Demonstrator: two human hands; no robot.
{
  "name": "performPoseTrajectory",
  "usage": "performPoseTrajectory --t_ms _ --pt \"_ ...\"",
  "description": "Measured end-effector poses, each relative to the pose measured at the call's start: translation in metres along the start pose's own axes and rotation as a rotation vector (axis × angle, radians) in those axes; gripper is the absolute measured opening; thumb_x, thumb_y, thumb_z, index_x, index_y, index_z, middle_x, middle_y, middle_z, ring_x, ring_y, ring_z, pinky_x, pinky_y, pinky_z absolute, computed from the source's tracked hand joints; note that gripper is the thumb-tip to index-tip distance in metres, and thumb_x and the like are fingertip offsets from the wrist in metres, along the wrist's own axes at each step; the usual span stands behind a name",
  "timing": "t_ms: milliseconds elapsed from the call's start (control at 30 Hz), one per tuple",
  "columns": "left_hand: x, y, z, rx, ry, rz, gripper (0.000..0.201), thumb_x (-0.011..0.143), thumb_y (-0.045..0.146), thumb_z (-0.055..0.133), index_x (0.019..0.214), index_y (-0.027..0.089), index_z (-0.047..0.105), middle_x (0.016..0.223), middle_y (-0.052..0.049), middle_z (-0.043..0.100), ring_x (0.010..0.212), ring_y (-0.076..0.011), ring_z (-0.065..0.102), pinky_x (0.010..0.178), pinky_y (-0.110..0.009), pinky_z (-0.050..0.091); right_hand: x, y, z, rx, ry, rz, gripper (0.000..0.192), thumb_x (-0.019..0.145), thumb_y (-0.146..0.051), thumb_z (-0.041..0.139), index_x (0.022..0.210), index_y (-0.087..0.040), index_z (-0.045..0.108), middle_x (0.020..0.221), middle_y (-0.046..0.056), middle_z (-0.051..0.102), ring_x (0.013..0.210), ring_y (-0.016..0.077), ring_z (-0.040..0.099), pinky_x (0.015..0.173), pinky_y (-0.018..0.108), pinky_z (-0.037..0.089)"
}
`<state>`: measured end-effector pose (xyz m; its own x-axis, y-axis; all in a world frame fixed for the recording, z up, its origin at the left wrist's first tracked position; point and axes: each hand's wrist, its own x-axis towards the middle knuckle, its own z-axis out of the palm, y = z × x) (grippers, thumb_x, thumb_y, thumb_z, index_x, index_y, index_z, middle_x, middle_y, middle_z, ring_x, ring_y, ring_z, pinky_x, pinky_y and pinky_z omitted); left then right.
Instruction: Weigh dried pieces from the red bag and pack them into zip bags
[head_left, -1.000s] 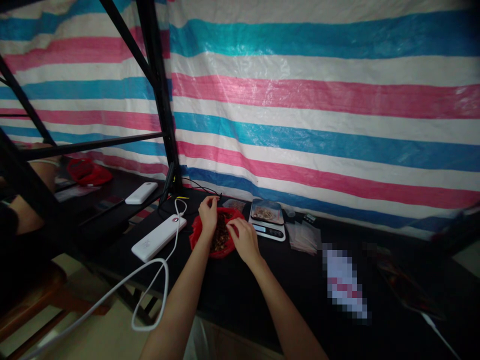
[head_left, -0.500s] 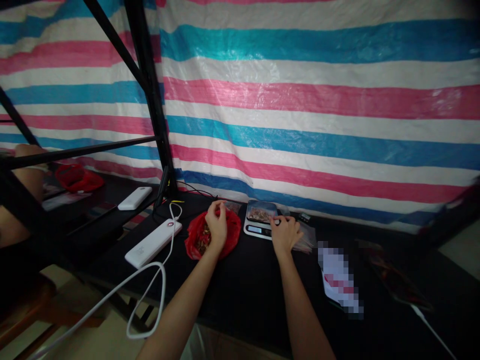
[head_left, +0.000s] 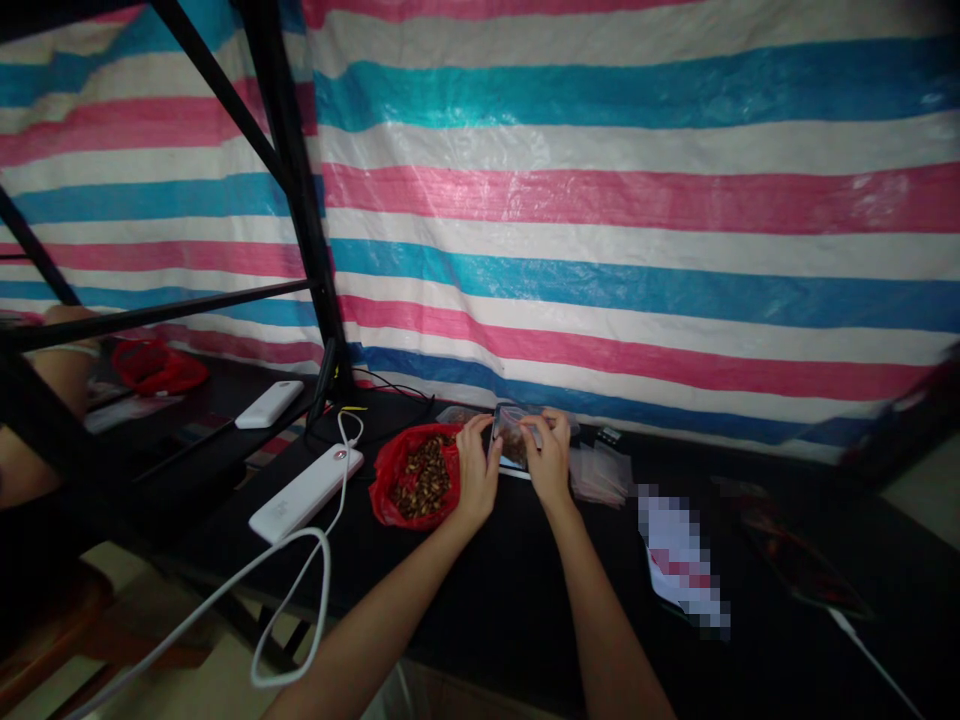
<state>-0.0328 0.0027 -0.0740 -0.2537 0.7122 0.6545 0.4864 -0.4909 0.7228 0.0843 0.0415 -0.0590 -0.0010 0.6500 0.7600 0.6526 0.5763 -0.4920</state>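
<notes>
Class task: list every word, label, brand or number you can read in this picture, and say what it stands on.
None can be read.
White power bank: faint marking, too blurred.
Scale under the left hand and right hand: display hidden.
Pixelated packet: unreadable.

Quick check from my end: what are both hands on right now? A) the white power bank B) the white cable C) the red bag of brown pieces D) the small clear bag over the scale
D: the left hand and right hand both pinch the small clear bag, while the red bag lies untouched beside them.
</notes>
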Motion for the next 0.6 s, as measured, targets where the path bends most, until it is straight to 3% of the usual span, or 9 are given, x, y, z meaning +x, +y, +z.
performPoseTrajectory --t_ms 100,200,367,600 --pt "0.005 -0.016 0.005 -0.095 -0.054 -0.087 0.036 0.082 0.035 0.045 0.116 0.02 0.044 0.117 -0.008 0.05 0.109 -0.0198 0.046 0.093 -0.033 0.035 0.001 0.0 0.004 0.166 -0.052 0.039 0.022 0.083 -0.032 0.04 0.085 -0.021 0.059 0.099 0.006 0.044 0.093 0.0194 0.047 0.078 0.032 0.041" --pt "0.009 -0.026 0.008 -0.195 -0.103 -0.162 0.027 0.082 0.037 0.044 0.097 0.018 0.055 0.097 -0.006 0.06 0.092 -0.0181 0.055 0.084 -0.029 0.041 0.002 0.001 0.007 0.303 -0.121 0.066 0.021 0.081 -0.032 0.042 0.081 -0.02 0.059 0.092 0.005 0.051 0.085 0.0174 0.052 0.064 0.026 0.043" --pt "0.012 -0.026 0.006 -0.238 -0.026 -0.178 0.023 0.081 0.037 0.047 0.086 0.017 0.057 0.084 -0.003 0.062 0.081 -0.0162 0.057 0.076 -0.026 0.044 0.002 0.007 0.012 0.427 -0.09 0.197 0.019 0.074 -0.032 0.052 0.085 -0.019 0.06 0.078 0.003 0.061 0.072 0.0161 0.057 0.056 0.024 0.041" --pt "0.016 -0.024 0.002 -0.231 0.017 -0.213 0.024 0.079 0.039 0.049 0.079 0.017 0.057 0.076 -0.002 0.062 0.074 -0.0147 0.058 0.071 -0.025 0.044 0.003 0.011 0.012 0.561 -0.057 0.349 0.025 0.064 -0.035 0.062 0.083 -0.018 0.061 0.063 0.0 0.06 0.062 0.0152 0.056 0.054 0.024 0.038"
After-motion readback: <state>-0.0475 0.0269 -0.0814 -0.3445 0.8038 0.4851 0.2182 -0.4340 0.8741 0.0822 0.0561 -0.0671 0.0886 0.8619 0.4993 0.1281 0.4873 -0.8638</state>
